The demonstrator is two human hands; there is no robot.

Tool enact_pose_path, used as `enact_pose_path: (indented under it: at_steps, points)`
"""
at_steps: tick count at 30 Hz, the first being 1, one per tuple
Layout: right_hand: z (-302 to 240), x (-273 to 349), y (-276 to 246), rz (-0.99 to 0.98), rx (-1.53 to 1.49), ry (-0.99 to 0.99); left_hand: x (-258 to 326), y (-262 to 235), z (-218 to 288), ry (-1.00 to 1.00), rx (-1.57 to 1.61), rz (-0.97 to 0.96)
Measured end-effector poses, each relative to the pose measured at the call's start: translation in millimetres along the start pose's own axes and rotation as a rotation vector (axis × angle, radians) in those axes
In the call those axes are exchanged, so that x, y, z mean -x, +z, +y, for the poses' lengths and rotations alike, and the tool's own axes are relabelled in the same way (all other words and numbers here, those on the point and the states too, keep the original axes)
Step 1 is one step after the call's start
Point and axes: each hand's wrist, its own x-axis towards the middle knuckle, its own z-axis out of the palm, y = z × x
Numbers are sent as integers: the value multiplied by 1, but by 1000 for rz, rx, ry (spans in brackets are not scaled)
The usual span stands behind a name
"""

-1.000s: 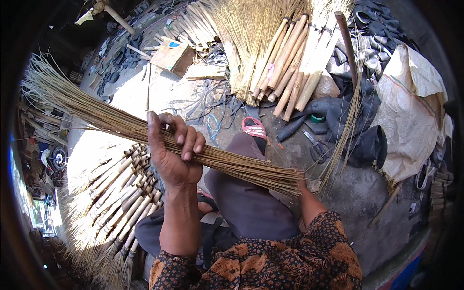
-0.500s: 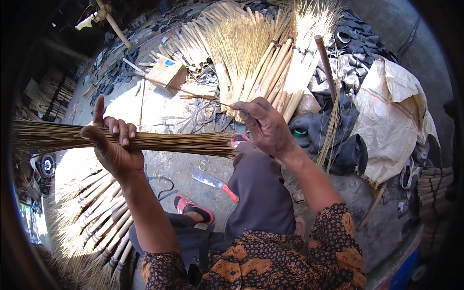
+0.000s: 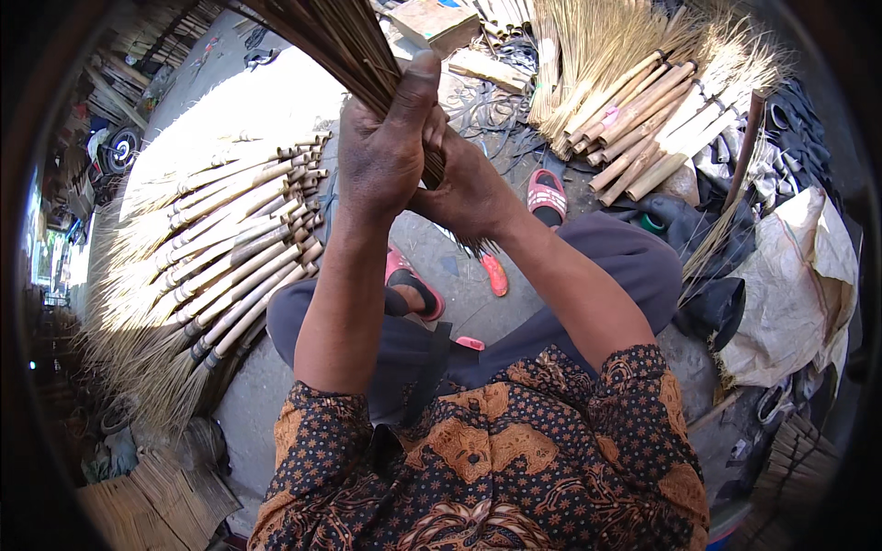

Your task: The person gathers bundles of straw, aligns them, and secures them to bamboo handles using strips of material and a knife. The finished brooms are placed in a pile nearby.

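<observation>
A bundle of thin brown broom bristles (image 3: 335, 41) slants from the upper edge down between my hands. My left hand (image 3: 384, 151) is wrapped round it, thumb pointing up along the stalks. Just below, my right hand (image 3: 467, 184) is closed on the same bundle, close against the left. The cut ends poke out beneath the right hand. On the floor behind them lies a knife, of which mainly the red handle (image 3: 494, 275) shows; the hands and bundle cover most of its blade.
Finished brooms with bamboo handles (image 3: 248, 225) lie fanned out at the left. More brooms (image 3: 634, 101) are piled at the far right, near a white sack (image 3: 781, 289) and black rubber scraps (image 3: 717, 308). A wooden block (image 3: 436, 23) lies at the back.
The bundle has swung from level to steeply slanted and moved right. My right hand has come from beyond its end to close round it beside my left. The view has shifted left.
</observation>
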Motion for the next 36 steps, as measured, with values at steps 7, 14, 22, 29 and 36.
enact_pose_path:
  at_steps: [7,14,22,29,36]
  points:
    - [58,61,59,38,1,277,51,-35,-33,-124,-296,12]
    - [120,91,83,173,76,106,83,-53,-100,-239,-331,-24]
    - [111,89,74,-12,166,207,81,-41,-103,-239,-326,75]
    - [139,115,77,-56,-18,282,105,-45,-140,-231,-311,43]
    - [168,131,88,50,33,364,99,-37,-145,-351,-416,157]
